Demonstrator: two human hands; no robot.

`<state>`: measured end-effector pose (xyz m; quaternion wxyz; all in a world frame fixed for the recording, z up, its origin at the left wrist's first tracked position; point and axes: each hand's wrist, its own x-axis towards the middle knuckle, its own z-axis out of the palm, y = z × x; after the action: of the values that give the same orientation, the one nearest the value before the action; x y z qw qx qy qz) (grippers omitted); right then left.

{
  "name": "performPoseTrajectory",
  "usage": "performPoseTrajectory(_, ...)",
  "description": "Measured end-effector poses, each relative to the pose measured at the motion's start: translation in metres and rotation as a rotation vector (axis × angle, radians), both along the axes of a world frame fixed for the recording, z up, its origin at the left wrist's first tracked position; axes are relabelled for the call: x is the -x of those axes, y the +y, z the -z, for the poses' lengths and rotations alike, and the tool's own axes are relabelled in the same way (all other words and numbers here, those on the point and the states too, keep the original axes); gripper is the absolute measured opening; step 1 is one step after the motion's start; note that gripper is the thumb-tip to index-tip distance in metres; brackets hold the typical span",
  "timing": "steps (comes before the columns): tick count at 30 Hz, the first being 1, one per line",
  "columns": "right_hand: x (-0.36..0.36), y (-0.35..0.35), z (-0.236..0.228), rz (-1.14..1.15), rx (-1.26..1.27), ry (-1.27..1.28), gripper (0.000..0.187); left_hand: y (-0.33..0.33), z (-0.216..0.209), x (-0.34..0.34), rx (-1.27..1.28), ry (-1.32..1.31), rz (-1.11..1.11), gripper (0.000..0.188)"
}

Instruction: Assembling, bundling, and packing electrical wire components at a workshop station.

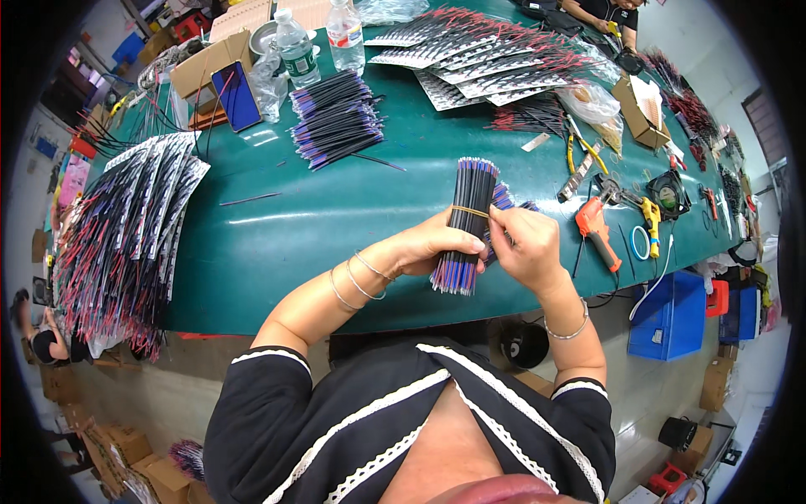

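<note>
My left hand is wrapped round a thick bundle of black wires with blue and silvery ends, held upright over the near edge of the green table. A yellow rubber band circles the bundle near its middle. My right hand pinches at the bundle's right side, its fingertips by the band; whether they grip the band itself is hard to see. Just behind the bundle, more blue-ended wires show, partly hidden. A larger pile of similar wires lies farther back, with a few strays beside it.
White sheets strung with red and black wires hang over the left edge; more such sheets lie at the back. To the right are pliers, an orange-handled tool and a small fan. Bottles and a phone stand back left.
</note>
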<state>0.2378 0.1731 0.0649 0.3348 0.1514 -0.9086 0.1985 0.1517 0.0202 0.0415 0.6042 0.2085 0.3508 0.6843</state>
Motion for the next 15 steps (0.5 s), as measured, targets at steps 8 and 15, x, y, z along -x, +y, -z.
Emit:
performPoseTrajectory(8,0.022,-0.005,-0.003,-0.004,-0.006,0.047,0.009,-0.004,0.001,-0.004,-0.088,-0.082,-0.124,0.066)
performPoseTrajectory(15,0.045,0.012,-0.005,0.096,0.352,0.004,0.005,-0.008,0.002,-0.008,0.068,-0.251,-0.157,0.048)
